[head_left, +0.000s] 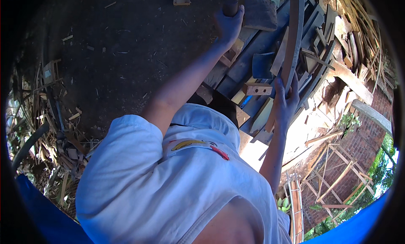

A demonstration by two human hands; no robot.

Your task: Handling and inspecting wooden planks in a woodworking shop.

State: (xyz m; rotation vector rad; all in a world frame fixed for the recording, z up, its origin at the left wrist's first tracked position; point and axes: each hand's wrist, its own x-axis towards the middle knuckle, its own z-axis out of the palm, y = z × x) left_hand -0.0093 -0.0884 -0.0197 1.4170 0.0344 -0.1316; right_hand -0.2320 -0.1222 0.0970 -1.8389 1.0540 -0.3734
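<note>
My left hand (228,28) is closed, its thumb up, around a dark brown rounded piece (230,7) that looks like a thick handle end; the rest of it is hidden. A dark flat board (260,14) lies just right of that hand. Lower and to the right, my right hand (287,98) grips the near end of a long, slightly curved wooden strip (292,43), which runs away past the top edge. Beside this hand sit a wooden block with two holes (257,89) and a dark blue curved piece (263,65).
Dark planks form a bench (242,45) cluttered with offcuts. Dark ground (118,54) with scattered chips stretches to the left. Scrap wood (67,130) lines its left side. A brick wall (337,159) and a wooden lattice frame (337,180) stand to the right.
</note>
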